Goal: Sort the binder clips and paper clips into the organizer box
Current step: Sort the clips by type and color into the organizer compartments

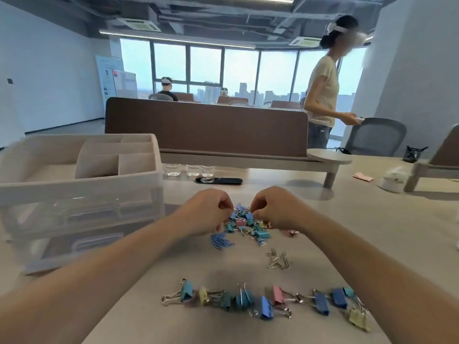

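- White plastic organizer box [79,184] fills the left of the frame on the table [372,219]; its open top compartments show only bare floor, so I judge nothing has been sorted into them yet
- Clear drawers [82,219] under that top tray are closed, and through the cloudy fronts I cannot tell whether anything lies inside
- Three small glasses [188,170] stand just right of the box at mid-frame and look empty
- Left hand [211,212], at centre frame, has its fingers curled with the tips drawn together at the left edge of the mixed heap; whether they hold a clip I cannot tell
- Blue paper clips [221,240] lie in a loose bunch just below that hand, on the table and apart from the box
- Small binder clips [246,224] in blue, teal, pink and yellow make up the heap between the two hands, none of them in the box
- Right hand [275,209] pinches one of those small clips at the top of the heap, thumb and fingertips clamped together on it
- Silver paper clips [278,260] sit in a little cluster to the lower right of the heap
- Large binder clips [268,301] are laid in a row across the bottom of the frame, from centre to right
- Grouping on the table looks partly done; picking through the heap and moving every group into the box remains, as far as I can judge
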`<state>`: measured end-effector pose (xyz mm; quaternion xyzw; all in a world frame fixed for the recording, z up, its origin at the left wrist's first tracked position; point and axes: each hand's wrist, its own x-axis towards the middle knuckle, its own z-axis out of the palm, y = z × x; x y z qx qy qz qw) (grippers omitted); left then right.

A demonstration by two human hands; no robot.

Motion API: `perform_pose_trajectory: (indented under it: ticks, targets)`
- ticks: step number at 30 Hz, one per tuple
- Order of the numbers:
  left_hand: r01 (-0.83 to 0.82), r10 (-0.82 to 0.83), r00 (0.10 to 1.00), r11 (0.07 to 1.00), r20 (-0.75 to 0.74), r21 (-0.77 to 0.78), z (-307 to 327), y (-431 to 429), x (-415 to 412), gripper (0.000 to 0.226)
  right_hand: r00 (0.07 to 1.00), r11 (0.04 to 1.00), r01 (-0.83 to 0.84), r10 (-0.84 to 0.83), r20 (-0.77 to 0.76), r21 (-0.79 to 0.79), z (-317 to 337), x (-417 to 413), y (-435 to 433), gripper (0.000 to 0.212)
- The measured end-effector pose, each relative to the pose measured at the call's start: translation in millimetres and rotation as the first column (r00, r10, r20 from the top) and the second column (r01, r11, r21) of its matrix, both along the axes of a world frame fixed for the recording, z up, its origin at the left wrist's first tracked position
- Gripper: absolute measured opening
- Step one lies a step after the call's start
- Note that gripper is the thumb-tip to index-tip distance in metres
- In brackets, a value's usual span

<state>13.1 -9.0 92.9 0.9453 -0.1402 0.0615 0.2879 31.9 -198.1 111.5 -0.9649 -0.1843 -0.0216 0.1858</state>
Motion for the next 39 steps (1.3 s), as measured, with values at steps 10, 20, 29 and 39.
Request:
perform_pose_trajectory:
  ticks: [10, 20, 29, 39]
  targets:
    - [0.25, -0.17, 0.942, 0.932, -0.29, 0.264, -63, -91, 31, 0.05, 0.959, 0.97, 0.048, -0.111, -0.26, -0.237, -68, -2, -97, 0.031]
    - [0.309, -0.211, 0.936, 0.874, -0.281, 0.375, -83, -110, 54, 0.043, 0.981, 0.964, -0.037, -0.015, -0.192, -0.263, -93, 12, -98, 0.037]
    - [0.245, -0.201, 0.96, 0.941, -0.193, 0.236, -95, -105, 58, 0.02, 0.986, 0.986, -0.009, -0.019, -0.166, -0.164, -97, 19, -96, 0.02]
    - [0.204, -0.17, 0.973, 0.951, -0.158, 0.233, -97, -102, 50, 0.011, 0.98, 0.989, 0.048, -0.073, -0.183, -0.139, -100, 17, -92, 0.006]
